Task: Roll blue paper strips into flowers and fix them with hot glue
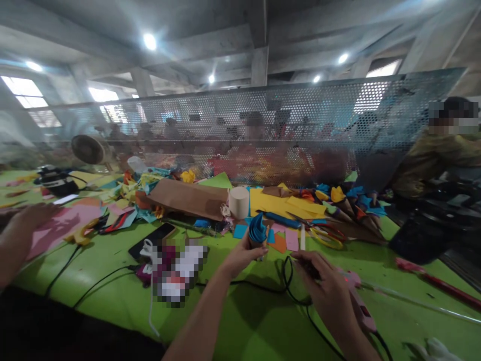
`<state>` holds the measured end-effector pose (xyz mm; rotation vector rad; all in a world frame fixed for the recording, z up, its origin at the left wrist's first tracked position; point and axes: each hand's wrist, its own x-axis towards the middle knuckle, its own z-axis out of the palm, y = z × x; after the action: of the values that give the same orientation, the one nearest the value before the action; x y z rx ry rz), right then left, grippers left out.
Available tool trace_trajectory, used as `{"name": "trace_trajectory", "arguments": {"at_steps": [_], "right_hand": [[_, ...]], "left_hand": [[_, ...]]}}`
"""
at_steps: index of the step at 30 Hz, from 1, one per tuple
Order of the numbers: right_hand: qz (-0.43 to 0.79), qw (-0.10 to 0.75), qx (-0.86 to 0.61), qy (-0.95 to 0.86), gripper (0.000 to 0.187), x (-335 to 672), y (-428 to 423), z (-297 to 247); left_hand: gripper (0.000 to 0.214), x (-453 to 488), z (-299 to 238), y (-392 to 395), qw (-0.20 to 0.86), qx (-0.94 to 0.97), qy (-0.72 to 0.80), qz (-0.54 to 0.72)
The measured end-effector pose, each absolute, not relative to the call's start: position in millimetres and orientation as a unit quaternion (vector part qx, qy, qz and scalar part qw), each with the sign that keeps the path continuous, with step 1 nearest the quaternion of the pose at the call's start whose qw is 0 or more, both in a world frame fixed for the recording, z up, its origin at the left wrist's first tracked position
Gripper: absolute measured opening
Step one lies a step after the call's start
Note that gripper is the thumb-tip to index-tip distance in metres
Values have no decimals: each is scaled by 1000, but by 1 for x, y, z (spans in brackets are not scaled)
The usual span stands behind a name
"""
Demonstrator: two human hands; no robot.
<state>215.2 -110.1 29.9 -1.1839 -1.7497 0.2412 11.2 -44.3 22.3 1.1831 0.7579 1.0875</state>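
My left hand (pixel 240 255) is closed around the base of a small blue folded paper flower (pixel 257 229), held upright above the green table (pixel 248 321). My right hand (pixel 323 283) grips a pink glue gun (pixel 356 301) low over the table, its nozzle end pointing left toward the flower; a black cable (pixel 289 286) loops under it. The two hands are about a hand's width apart.
Coloured paper scraps, yellow sheets (pixel 281 203), a brown paper bag (pixel 188 198), a paper roll (pixel 239 201), scissors (pixel 330 235) and a phone (pixel 152 240) lie behind. A perforated metal screen (pixel 263 130) bounds the table. Another person's hand (pixel 26 220) is at left; a person (pixel 439 155) sits right.
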Motion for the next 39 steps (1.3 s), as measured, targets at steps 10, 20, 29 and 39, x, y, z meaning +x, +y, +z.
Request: {"name": "trace_trajectory", "arguments": {"at_steps": [10, 20, 29, 39], "right_hand": [[77, 489, -465, -734, 10, 219, -118, 35], [67, 493, -461, -735, 10, 218, -121, 36], [65, 492, -456, -738, 10, 217, -120, 35], [40, 483, -477, -733, 12, 220, -120, 34]], "left_hand": [[40, 9, 19, -42, 614, 510, 352, 489], [39, 5, 25, -42, 603, 499, 350, 516], [44, 3, 23, -38, 579, 515, 356, 522], [23, 4, 16, -34, 318, 703, 340, 538]]}}
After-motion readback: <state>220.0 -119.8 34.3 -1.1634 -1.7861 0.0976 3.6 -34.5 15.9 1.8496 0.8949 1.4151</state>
